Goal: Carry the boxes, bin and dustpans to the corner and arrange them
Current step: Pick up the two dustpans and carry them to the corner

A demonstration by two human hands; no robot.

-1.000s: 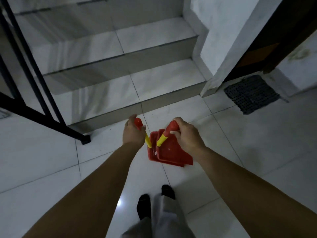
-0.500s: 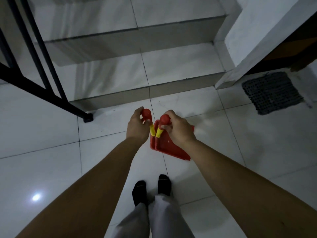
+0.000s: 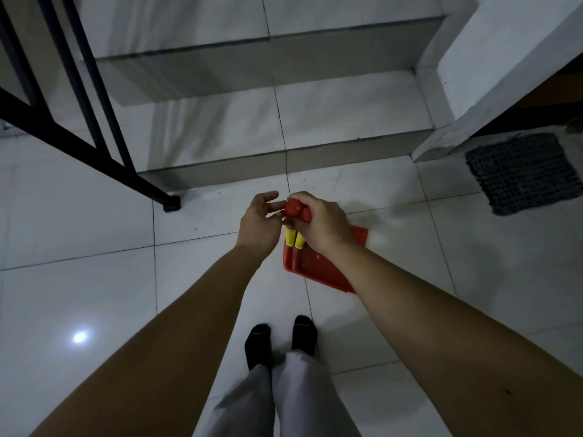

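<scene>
Two red dustpans with yellow-and-red handles hang nested together in front of me, above the white tiled floor. My right hand is closed around both handle tops. My left hand is beside the handles on their left, fingers spread, fingertips just touching the red knob and holding nothing. The pans' far edges are partly hidden behind my right wrist. No boxes or bin are in view.
A low tiled step and a higher one rise straight ahead. A black metal railing slants down at the left, its foot on the floor. A white wall corner and a dark doormat are at the right.
The two handles, held apart in separate hands before, have come together into my right hand. My left hand has let go and opened. The view has tilted further down.
</scene>
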